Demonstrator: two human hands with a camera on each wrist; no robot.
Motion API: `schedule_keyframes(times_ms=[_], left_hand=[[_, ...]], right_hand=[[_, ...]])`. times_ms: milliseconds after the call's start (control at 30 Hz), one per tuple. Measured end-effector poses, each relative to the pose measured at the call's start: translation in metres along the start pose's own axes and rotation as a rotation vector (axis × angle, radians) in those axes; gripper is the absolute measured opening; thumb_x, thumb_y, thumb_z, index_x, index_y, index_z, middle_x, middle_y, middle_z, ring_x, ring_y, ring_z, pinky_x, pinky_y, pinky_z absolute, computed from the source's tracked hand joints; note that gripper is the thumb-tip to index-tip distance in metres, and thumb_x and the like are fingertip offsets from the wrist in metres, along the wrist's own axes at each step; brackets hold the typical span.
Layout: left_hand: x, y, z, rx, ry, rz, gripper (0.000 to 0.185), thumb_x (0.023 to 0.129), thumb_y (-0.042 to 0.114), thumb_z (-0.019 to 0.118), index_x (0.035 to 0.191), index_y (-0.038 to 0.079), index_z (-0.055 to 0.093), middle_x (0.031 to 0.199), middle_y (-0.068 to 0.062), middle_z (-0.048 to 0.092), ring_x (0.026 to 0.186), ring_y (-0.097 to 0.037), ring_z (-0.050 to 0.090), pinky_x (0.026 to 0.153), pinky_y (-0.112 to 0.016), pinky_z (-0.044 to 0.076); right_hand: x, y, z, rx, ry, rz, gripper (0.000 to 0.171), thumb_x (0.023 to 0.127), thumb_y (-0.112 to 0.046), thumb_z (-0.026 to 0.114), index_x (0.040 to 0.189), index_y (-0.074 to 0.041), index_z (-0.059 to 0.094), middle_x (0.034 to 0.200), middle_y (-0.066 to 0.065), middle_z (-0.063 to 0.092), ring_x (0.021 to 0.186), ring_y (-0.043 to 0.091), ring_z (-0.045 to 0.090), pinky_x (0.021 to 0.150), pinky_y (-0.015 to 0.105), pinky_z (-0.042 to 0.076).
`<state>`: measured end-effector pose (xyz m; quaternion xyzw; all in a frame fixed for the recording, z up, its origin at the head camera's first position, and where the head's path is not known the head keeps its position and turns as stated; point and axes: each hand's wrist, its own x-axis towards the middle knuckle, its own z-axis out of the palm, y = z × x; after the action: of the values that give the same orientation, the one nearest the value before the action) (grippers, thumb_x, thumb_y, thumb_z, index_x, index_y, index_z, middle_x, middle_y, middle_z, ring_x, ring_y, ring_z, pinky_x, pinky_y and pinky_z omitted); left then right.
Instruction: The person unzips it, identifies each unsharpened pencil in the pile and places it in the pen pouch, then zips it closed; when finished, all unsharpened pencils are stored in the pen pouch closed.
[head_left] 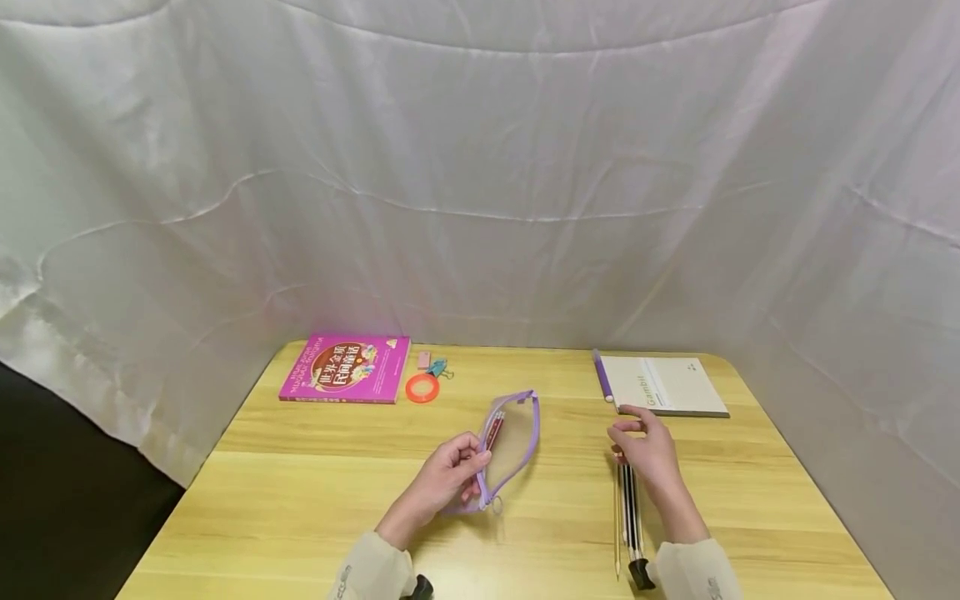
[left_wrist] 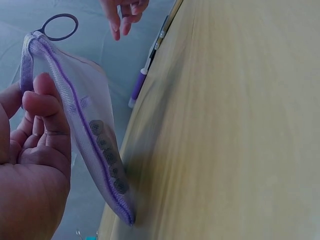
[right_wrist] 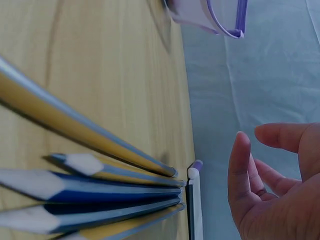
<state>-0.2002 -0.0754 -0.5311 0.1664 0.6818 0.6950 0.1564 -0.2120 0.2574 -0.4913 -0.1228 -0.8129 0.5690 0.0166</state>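
Observation:
A clear mesh pencil pouch (head_left: pixel 516 433) with a purple zipper is propped open on the wooden table (head_left: pixel 315 500). My left hand (head_left: pixel 474 468) grips its near end, thumb on the zipper edge; a red pen lies inside. In the left wrist view my left hand (left_wrist: pixel 42 107) pinches the pouch (left_wrist: pixel 92 135) below its ring pull (left_wrist: pixel 60 26). My right hand (head_left: pixel 628 429) hovers with relaxed fingers and holds nothing, just above several pencils (head_left: pixel 627 517) lying side by side. In the right wrist view my right hand (right_wrist: pixel 260 150) is clear of the pencils (right_wrist: pixel 100 192).
A beige notebook (head_left: pixel 667 385) with a purple pen (head_left: pixel 602 375) along its left edge lies at the back right. At the back left lie a pink book (head_left: pixel 347 368), an orange tape ring (head_left: pixel 422 387), a teal binder clip (head_left: pixel 437 367) and a pink eraser (head_left: pixel 423 359). White cloth surrounds the table.

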Motion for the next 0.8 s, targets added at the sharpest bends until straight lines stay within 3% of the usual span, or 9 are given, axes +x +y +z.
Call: schedule_keyframes(times_ms=[367,467,667,800], left_hand=[[0.0,0.0,0.0,-0.006,-0.006,-0.01,0.031,0.105,0.023,0.062,0.108,-0.007,0.055,0.075,0.004,0.059,0.056,-0.006,0.053,0.05,-0.017,0.046],[0.0,0.0,-0.001,-0.013,-0.001,-0.011,0.035,0.106,0.024,0.061,0.112,-0.01,0.054,0.075,0.004,0.059,0.057,-0.006,0.053,0.05,-0.017,0.046],[0.001,0.0,0.0,-0.013,-0.001,0.006,0.038,0.106,0.025,0.06,0.114,-0.012,0.054,0.076,0.006,0.058,0.057,-0.004,0.052,0.05,-0.016,0.046],[0.002,-0.001,0.002,-0.013,-0.013,0.018,0.035,0.106,0.025,0.06,0.111,-0.01,0.054,0.075,0.006,0.058,0.057,-0.005,0.052,0.05,-0.017,0.045]], right_hand=[[-0.017,0.0,0.022,0.032,-0.087,-0.052,0.055,0.098,-0.005,0.067,0.15,-0.005,0.048,0.117,0.019,0.062,0.085,0.027,0.07,0.068,0.035,0.063],[-0.024,-0.001,0.037,0.048,-0.17,-0.098,0.057,0.095,-0.002,0.07,0.148,-0.007,0.051,0.117,0.02,0.062,0.084,0.029,0.07,0.066,0.038,0.064],[-0.042,-0.008,0.068,0.042,-0.45,-0.244,0.068,0.088,0.002,0.077,0.15,-0.004,0.049,0.119,0.026,0.06,0.081,0.021,0.07,0.067,0.044,0.064],[-0.048,-0.013,0.083,0.033,-0.494,-0.312,0.055,0.087,0.002,0.078,0.138,0.0,0.059,0.114,0.025,0.063,0.08,0.02,0.069,0.066,0.044,0.064]])
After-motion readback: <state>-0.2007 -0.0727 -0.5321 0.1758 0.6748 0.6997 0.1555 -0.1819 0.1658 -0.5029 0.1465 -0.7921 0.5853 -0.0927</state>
